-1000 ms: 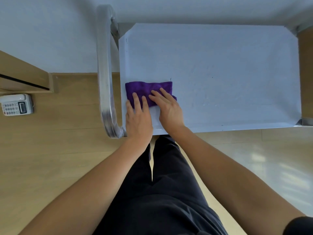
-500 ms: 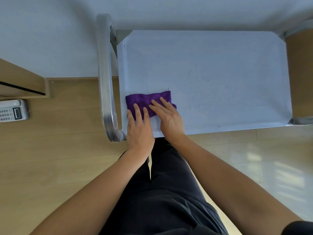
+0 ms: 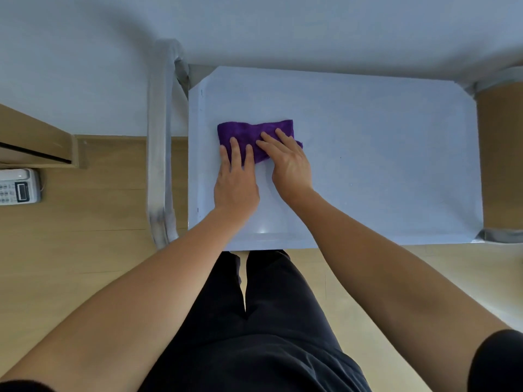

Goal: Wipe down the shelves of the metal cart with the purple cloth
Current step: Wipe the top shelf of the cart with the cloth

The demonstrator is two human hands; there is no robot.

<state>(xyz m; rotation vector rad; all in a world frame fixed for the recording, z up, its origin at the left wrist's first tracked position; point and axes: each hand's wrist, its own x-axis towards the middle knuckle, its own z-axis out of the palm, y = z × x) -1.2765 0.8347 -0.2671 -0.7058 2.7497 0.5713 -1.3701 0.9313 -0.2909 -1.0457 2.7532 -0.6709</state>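
Note:
The folded purple cloth [image 3: 254, 131] lies on the top shelf [image 3: 382, 154] of the metal cart, toward its left side. My left hand [image 3: 236, 179] presses flat on the cloth's near left part, fingers spread. My right hand [image 3: 288, 159] presses flat on its right part, fingers pointing up and left. Both hands hold the cloth down against the pale shelf surface. The cart's lower shelves are hidden beneath the top one.
The cart's curved metal handle [image 3: 160, 154] runs along its left side. A white wall stands behind the cart. A wooden cabinet [image 3: 34, 140] and a white telephone [image 3: 18, 186] sit at far left. A brown cylinder [image 3: 501, 157] is at the cart's right end. My dark-trousered legs stand below.
Both hands have pushed the cloth away from me, from the shelf's near edge toward its middle. My arms reach further over the shelf.

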